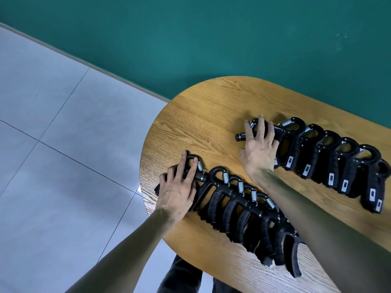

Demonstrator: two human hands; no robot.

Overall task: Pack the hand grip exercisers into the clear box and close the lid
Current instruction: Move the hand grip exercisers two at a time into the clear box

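Black plastic hand grip exercisers w/ steel springs, two rows on oval wooden table [203, 106]; white labels unreadable. Left hand [177, 191] flat, fingers spread on near row's [243, 212] end; right hand [259, 149] likewise on far row [330, 157].

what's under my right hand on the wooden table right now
Your right hand lies flat, fingers spread, on the end black hand grip exerciser of the far row; its knob end and spring show, its handles are covered. The oval wooden table lies beneath.

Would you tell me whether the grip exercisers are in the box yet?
Out: both rows of exercisers lie on the wooden table; no box is in view.
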